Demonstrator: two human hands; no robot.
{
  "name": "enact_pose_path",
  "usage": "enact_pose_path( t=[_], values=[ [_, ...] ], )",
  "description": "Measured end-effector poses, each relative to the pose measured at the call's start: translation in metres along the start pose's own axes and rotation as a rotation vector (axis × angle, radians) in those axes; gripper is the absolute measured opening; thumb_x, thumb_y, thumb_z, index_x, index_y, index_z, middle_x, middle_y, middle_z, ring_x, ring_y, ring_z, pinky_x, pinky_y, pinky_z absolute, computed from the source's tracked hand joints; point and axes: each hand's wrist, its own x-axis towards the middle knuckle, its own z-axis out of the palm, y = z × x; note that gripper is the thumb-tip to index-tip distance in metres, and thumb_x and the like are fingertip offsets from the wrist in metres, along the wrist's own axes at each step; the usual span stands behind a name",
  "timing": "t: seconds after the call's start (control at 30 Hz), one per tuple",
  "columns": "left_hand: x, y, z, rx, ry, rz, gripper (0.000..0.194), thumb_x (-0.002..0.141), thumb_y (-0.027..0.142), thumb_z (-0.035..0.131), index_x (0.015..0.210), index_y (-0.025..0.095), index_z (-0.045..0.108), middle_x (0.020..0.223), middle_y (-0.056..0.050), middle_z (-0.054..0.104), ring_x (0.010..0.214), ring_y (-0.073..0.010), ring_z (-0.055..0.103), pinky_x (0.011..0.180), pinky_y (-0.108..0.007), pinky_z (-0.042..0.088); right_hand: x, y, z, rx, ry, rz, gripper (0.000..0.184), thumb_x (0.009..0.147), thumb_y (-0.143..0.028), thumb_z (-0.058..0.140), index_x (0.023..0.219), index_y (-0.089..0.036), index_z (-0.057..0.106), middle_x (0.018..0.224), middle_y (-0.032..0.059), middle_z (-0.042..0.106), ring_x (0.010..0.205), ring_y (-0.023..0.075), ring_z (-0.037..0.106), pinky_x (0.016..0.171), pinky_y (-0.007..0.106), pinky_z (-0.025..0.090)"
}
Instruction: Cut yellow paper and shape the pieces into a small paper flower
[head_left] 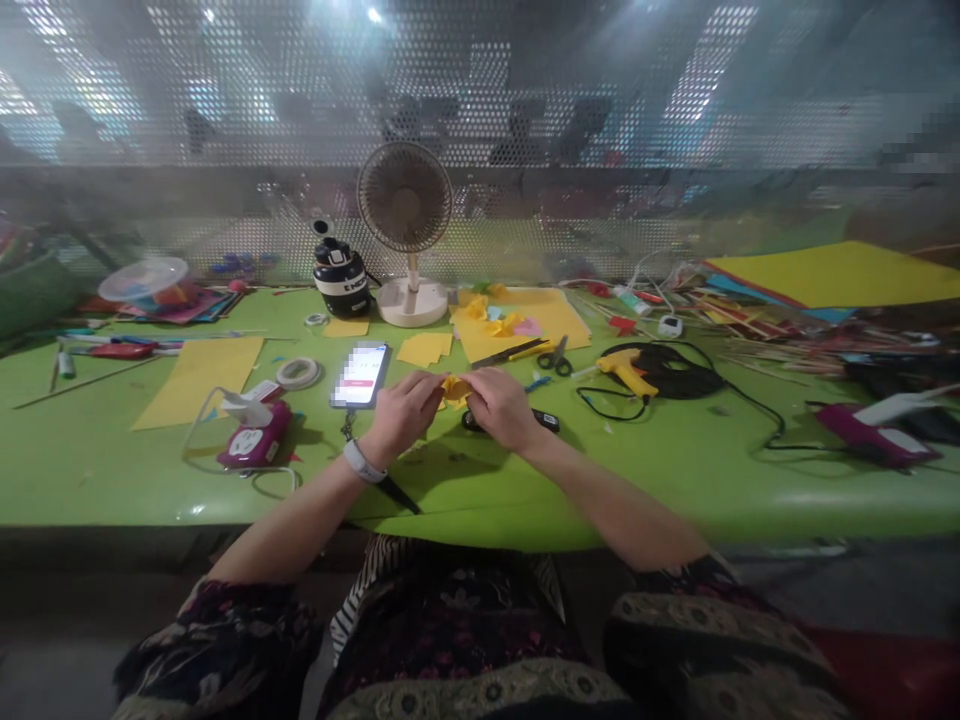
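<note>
Between my two hands, above the green table [480, 510], is a small crumpled piece of yellow paper [454, 388]. My left hand [405, 415] is closed on its left side, fingertips pinching the edge. On the other side my right hand [504, 408] pinches it as well. A black object with a white label [546, 420] lies partly hidden under my right hand. Left of my left hand rests a lit phone [361, 375] with a dark strap. Yellow paper squares [425, 349] and black-handled scissors [555, 358] lie just beyond my hands.
A fan [405, 200] and a black bottle [341, 280] stand at the back. To the right lies a yellow glue gun [628, 372] with its cord. Purple power strips [256, 440] sit at both sides. A tape roll [298, 373] is at left, yellow sheets [840, 275] at far right.
</note>
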Motion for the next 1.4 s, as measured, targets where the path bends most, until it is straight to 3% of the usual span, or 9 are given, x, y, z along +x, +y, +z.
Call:
enact_pose_path(
  t=[0.37,0.6,0.77,0.9,1.03,1.13,1.27,1.4],
  values=[
    [-0.003,0.004,0.005,0.107,-0.013,0.024,0.022,0.096,0.029,0.05,0.094,0.018,0.069,0.086,-0.009,0.07,0.069,-0.0157,0.061,0.061,-0.025,0.043,-0.002,-0.002,0.004,0.04,-0.051,0.044,0.033,0.092,-0.012,0.043,0.112,-0.015,0.069,0.099,0.014,0.075,0.093,0.028,0.066,0.088,0.046,0.05],
    [-0.004,0.011,0.007,-0.007,-0.009,-0.044,0.022,0.096,0.03,0.05,0.094,0.018,0.069,0.09,-0.01,0.071,0.072,-0.0162,0.063,0.065,-0.027,0.05,-0.002,-0.006,0.006,0.1,-0.052,0.083,0.034,0.093,-0.013,0.043,0.116,-0.015,0.069,0.104,0.0144,0.075,0.095,0.0273,0.067,0.09,0.047,0.05],
    [-0.006,0.02,0.01,-0.103,-0.009,-0.097,0.027,0.096,0.027,0.049,0.113,0.019,0.069,0.104,-0.013,0.072,0.088,-0.0211,0.068,0.078,-0.034,0.057,-0.003,-0.01,0.005,0.098,-0.047,0.112,0.035,0.095,-0.014,0.041,0.117,-0.012,0.067,0.102,0.0159,0.074,0.094,0.0278,0.067,0.091,0.048,0.051],
    [-0.013,0.023,0.018,-0.161,-0.035,-0.114,0.042,0.096,0.022,0.046,0.137,0.02,0.056,0.129,-0.016,0.064,0.117,-0.0261,0.063,0.096,-0.04,0.055,-0.007,-0.013,0.01,0.12,-0.053,0.13,0.05,0.089,-0.011,0.043,0.138,-0.013,0.054,0.115,0.017,0.071,0.106,0.0293,0.064,0.098,0.051,0.05],
    [-0.021,0.02,0.025,-0.223,-0.12,-0.064,0.073,0.091,0.008,0.04,0.159,0.023,0.016,0.159,-0.014,0.034,0.149,-0.0266,0.03,0.115,-0.045,0.041,-0.009,-0.014,0.01,0.286,-0.114,0.104,0.078,0.081,-0.01,0.045,0.157,-0.013,0.026,0.149,0.0163,0.049,0.134,0.03,0.049,0.111,0.052,0.043],
    [-0.022,0.018,0.026,-0.257,-0.153,0.04,0.089,0.086,0.002,0.039,0.159,0.025,-0.007,0.167,-0.012,0.007,0.154,-0.0268,0.007,0.123,-0.052,0.026,-0.008,-0.019,-0.001,0.458,-0.218,0.101,0.082,0.088,-0.017,0.045,0.161,-0.019,0.005,0.163,0.0102,0.028,0.15,0.0266,0.026,0.12,0.05,0.032],
    [-0.022,0.021,0.024,-0.245,-0.172,0.092,0.095,0.085,0.005,0.043,0.157,0.025,-0.016,0.167,-0.011,-0.009,0.153,-0.0305,-0.005,0.124,-0.059,0.009,-0.006,-0.027,-0.012,0.537,-0.291,0.041,0.092,0.096,-0.044,0.05,0.158,-0.023,-0.014,0.168,0.0093,0.002,0.154,0.026,0.002,0.125,0.052,0.012],
    [-0.023,0.024,0.025,-0.222,-0.147,0.097,0.093,0.086,0.005,0.042,0.157,0.027,-0.015,0.167,-0.01,-0.012,0.153,-0.03,-0.005,0.124,-0.059,0.008,-0.006,-0.029,-0.01,0.495,-0.278,-0.03,0.106,0.09,-0.063,0.053,0.156,-0.023,-0.02,0.167,0.0119,-0.007,0.154,0.0282,-0.006,0.124,0.055,0.002]
  ],
)
